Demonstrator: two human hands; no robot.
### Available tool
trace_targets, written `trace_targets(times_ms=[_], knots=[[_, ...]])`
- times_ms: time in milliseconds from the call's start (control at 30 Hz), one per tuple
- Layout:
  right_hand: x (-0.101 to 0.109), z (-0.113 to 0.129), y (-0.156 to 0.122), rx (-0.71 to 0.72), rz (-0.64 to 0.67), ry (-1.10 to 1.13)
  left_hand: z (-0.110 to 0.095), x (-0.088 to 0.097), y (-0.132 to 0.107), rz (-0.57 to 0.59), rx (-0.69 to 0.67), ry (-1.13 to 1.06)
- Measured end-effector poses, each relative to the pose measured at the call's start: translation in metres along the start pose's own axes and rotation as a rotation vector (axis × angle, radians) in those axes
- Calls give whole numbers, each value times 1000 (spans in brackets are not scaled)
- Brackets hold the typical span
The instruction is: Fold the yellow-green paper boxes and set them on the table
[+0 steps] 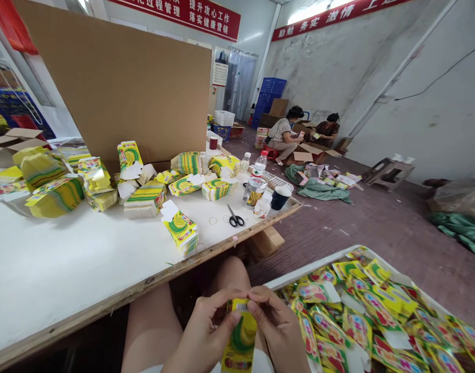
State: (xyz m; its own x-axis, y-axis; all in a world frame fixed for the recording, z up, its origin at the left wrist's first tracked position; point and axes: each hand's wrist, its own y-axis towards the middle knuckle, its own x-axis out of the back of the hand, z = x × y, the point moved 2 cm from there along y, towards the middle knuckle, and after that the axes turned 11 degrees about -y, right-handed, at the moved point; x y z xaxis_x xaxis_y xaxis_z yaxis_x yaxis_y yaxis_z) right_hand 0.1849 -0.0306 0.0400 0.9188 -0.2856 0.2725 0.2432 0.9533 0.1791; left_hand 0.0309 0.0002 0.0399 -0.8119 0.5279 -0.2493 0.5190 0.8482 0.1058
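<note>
A small yellow-and-green printed carton [242, 336] is held upright over my lap, its barcode end uppermost. My left hand [211, 327] pinches its upper left edge between thumb and fingers. On the other side my right hand [275, 325] grips the top corner, fingertips of both hands meeting at the carton's end. Close by on the right, a white-rimmed bin [311, 269] is filled with yellow, green and red packets [357, 326]. Ahead on the white table [85, 264] lies a stack of flattened cartons [180, 228].
Bundles of flat cartons [146, 197] line the table's back, before a big cardboard sheet [136, 88]. Black-handled scissors [236, 217], a jar [255, 191], a bottle [260, 163] and a dark mug [281, 197] stand near its wooden edge. Two people [286, 134] sit beyond among boxes.
</note>
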Motion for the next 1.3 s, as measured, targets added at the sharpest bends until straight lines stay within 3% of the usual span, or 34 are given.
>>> trace_targets(times_ms=[100, 167, 300, 367, 433, 533, 767, 967, 1133, 1300], knots=[[16, 3, 0, 50, -2, -134, 2, 1, 3, 8, -30, 85], [40, 6, 2, 110, -109, -357, 3, 14, 6, -29, -91, 203], [91, 13, 0, 178, -479, -806, 7, 61, 19, -273, -297, 670], [99, 13, -2, 144, -533, -852, 13, 83, 28, -366, -324, 895], [92, 11, -2, 98, -479, -796, 20, 100, 35, -401, -322, 1037], [65, 8, 2, 76, -352, -654, 27, 113, 41, -405, -328, 1095], [20, 9, 10, 62, -204, -482, 19, 132, 47, -560, -388, 1140], [2, 5, 6, -29, -82, -390, 16, 136, 47, -521, -430, 1125], [-4, 9, 6, -36, -36, -383, 13, 142, 49, -569, -435, 1131], [-10, 8, 5, -72, 6, -341, 12, 145, 51, -432, -467, 1077]])
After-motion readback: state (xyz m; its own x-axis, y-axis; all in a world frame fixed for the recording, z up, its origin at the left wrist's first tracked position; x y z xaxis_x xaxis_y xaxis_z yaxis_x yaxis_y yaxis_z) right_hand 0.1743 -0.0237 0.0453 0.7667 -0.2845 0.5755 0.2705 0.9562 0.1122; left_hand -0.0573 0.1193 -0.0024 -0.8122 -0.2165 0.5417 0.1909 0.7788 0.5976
